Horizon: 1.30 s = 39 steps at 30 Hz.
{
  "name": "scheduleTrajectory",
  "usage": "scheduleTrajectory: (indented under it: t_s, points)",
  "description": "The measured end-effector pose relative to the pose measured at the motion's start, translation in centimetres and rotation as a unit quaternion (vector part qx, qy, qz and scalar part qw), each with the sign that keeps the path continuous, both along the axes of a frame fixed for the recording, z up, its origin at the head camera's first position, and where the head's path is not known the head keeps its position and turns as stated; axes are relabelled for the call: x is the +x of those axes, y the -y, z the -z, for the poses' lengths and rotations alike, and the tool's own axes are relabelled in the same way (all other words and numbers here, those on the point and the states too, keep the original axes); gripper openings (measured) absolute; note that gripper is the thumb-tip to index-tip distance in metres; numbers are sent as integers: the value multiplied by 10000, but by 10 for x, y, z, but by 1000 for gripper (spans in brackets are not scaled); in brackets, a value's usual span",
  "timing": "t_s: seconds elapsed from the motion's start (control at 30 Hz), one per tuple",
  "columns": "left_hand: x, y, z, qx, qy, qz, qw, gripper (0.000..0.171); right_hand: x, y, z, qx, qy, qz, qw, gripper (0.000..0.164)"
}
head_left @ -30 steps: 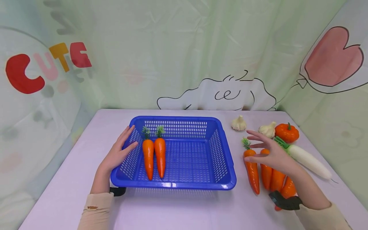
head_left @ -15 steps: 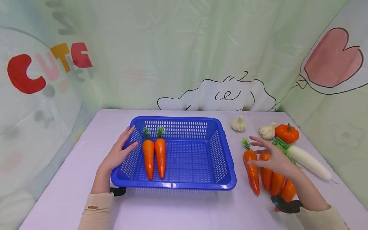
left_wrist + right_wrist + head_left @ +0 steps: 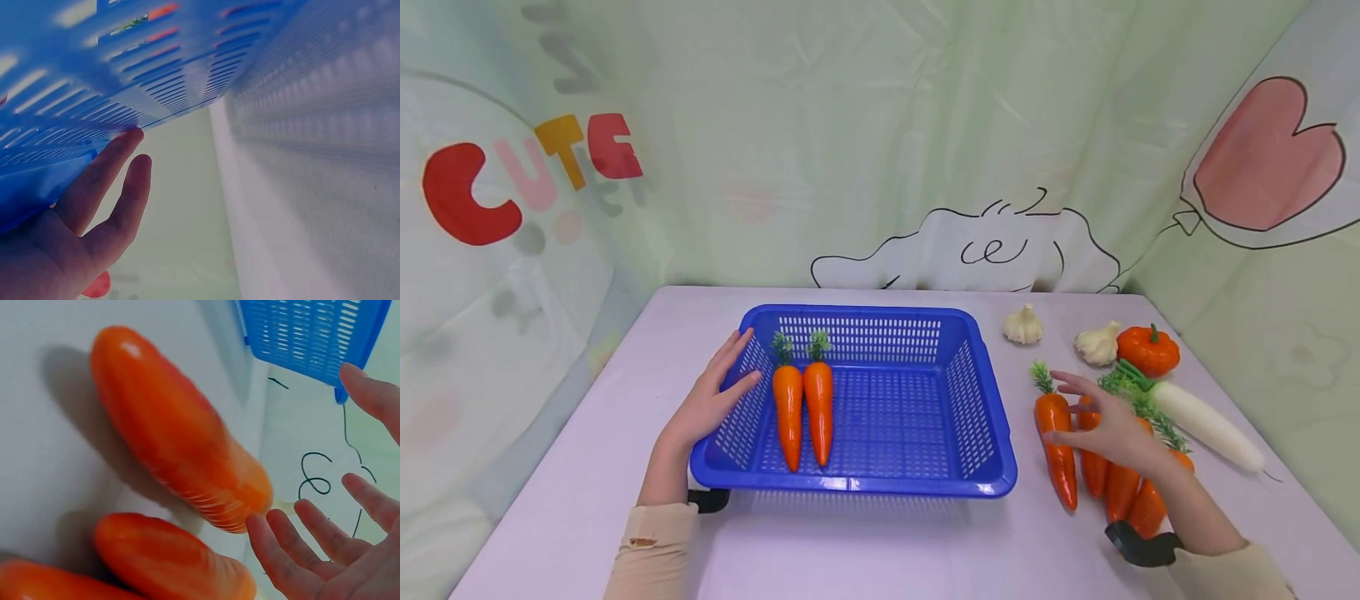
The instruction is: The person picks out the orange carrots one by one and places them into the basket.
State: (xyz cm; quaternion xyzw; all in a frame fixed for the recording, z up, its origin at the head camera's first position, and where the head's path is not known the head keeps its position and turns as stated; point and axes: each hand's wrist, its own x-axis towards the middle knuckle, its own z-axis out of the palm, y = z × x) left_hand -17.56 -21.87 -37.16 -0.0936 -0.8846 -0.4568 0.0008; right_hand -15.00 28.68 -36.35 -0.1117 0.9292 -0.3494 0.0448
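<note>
A blue plastic basket (image 3: 917, 485) stands on the table with two carrots (image 3: 788, 417) side by side in its left half. At its left rim is my left hand (image 3: 700, 408), thumb and fingers spread; in the left wrist view the fingertips (image 3: 132, 139) meet the slotted outer wall. Over a row of several carrots to the right of the basket hovers my right hand (image 3: 1112, 429), its fingers apart and gently bent, holding nothing. Closest to its thumb lies the leftmost carrot (image 3: 1062, 471), which shows large in the right wrist view; the hand partly hides the others (image 3: 1123, 492).
Two garlic bulbs (image 3: 1022, 325) sit toward the back right of the table. Beside them are a small orange pumpkin (image 3: 1148, 350) and a long white radish (image 3: 1206, 423). A printed curtain (image 3: 865, 150) hangs behind the table.
My right hand has come lower and nearer to me over the carrots, uncovering more of their green tops. The left hand and the basket stay where they were.
</note>
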Motion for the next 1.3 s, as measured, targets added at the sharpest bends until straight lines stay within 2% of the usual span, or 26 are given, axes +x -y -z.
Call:
scheduleTrajectory:
  t_s: [0.17,0.43,0.73,1.0,1.17,1.3]
  points:
    - [1,0,-1,17,23,-6,10000,64,1,0,5,-25,75,3,10000,82]
    - [2,1,-3,24,34,-7,10000,65,2,4,10,167,399,286,9987,87]
    - [3,2,-2,25,83,-19,10000,65,-1,9,21,474,177,367,9980,88]
    - [4,1,-2,99,105,1,9999,64,-3,17,28,567,225,322,9976,91]
    - [4,0,-1,113,125,3,9999,64,-3,19,31,698,414,285,9963,96]
    - [3,-1,-1,126,111,-4,9999,63,-4,16,35,493,525,370,9967,97]
